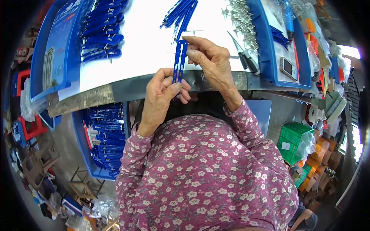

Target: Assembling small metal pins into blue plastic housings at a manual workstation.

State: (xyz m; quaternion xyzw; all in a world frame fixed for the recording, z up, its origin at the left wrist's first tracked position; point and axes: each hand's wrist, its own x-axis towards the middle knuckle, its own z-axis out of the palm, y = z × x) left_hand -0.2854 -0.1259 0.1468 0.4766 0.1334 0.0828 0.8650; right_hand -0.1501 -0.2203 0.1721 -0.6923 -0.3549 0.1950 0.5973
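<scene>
Upright over the table's front edge is a long, narrow blue slotted piece with two side-by-side arms. My left hand is closed round its lower end, thumb across the front. At the upper end, the bent index finger and thumb of my right hand close on its right edge; whether they also hold something small is hidden. Just beyond lies a loose fan of similar blue pieces on the white tabletop. Right of my right hand lie black-handled tools, one with a thin metal shaft.
Blue pieces are stacked at the left, beside a blue tray. Small silver metal parts are heaped at the right, near another blue tray with a phone. Below the table, a blue bin holds more blue pieces. A green crate stands lower right.
</scene>
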